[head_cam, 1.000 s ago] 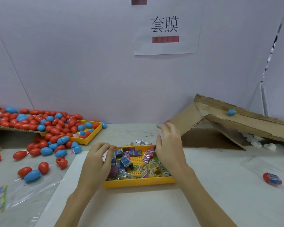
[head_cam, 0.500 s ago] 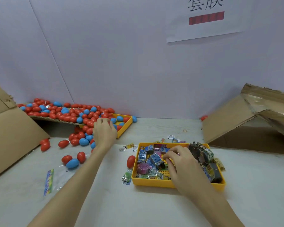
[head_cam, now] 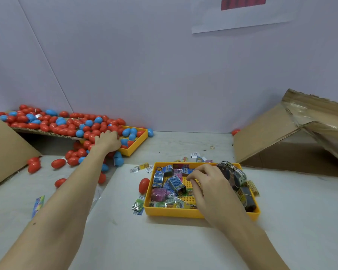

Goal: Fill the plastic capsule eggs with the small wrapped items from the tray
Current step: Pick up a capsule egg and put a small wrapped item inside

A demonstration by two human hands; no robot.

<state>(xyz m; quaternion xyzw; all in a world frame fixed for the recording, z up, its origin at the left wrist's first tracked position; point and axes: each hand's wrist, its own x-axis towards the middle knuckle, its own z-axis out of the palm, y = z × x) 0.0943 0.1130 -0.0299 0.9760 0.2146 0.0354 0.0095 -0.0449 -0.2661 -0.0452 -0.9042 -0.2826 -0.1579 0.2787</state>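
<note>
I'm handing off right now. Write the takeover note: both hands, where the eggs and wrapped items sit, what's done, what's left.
Left hand: reaching into the pile of red and blue capsule eggs at the far yellow tray; grip not visible.
Right hand: fingers curled down among the wrapped items in the near yellow tray; a pinch can't be confirmed.
One red egg lies beside the near tray's left wall.
Done: no filled egg visible.
Left: pick an egg and an item, fill, repeat.

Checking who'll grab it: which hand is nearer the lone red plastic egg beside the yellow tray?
Right hand, inside the yellow tray beside the red egg. Left hand is away at the egg pile.
</note>
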